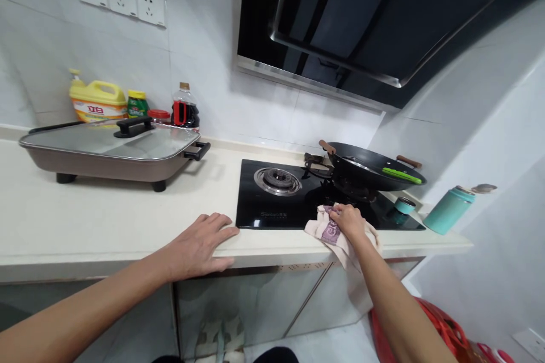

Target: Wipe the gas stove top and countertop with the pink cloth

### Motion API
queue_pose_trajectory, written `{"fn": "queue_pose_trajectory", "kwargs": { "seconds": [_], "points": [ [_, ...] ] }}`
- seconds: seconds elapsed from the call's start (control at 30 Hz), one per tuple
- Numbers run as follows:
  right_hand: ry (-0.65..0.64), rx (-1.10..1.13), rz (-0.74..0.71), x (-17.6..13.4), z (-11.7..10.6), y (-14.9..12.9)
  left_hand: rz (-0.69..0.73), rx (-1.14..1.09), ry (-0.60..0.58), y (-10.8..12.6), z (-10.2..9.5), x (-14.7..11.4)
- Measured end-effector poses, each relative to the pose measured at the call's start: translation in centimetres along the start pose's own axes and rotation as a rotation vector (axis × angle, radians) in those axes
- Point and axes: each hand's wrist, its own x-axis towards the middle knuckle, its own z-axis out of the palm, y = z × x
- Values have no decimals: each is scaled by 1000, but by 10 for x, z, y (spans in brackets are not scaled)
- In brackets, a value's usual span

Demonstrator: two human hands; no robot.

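My right hand (349, 222) presses a pale cloth with a purple patch (330, 231) against the front edge of the black glass gas stove (272, 221). Part of the cloth hangs over the counter edge, and my fingers are curled on it. Resting on the counter's front edge, my left hand (204, 244) has its fingers apart and holds nothing; its fingertips are by the stove's left corner. A bare burner (277, 180) shows on the stove's left side. On the right burner sits a black wok (370, 165) with wooden handles and a green-handled utensil (402, 174).
A lidded electric pan (106, 167) stands on the counter at left, before a yellow detergent jug (97, 99) and a dark sauce bottle (185, 109). At right are a small teal cup (404, 205) and a teal bottle (450, 211). The range hood (323, 28) hangs above.
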Motion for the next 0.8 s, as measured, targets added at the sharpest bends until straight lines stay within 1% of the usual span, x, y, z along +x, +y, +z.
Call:
{"fn": "queue_pose_trajectory", "kwargs": {
  "seconds": [0.2, 0.4, 0.53, 0.67, 0.8],
  "points": [
    [-15, 30, 83, 18, 1, 4, 8, -8, 19, 0, 0, -2],
    [-2, 21, 125, 27, 2, 9, 18, -3, 25, -4, 5, -2],
    [2, 24, 136, 32, 3, 11, 19, -12, 8, -7, 8, -1],
    [8, 26, 147, 36, 4, 11, 5, -15, -12, -8, 8, 1],
    [4, 13, 126, 31, 3, 11, -4, -21, -26, -6, 5, 3]
  ]
}}
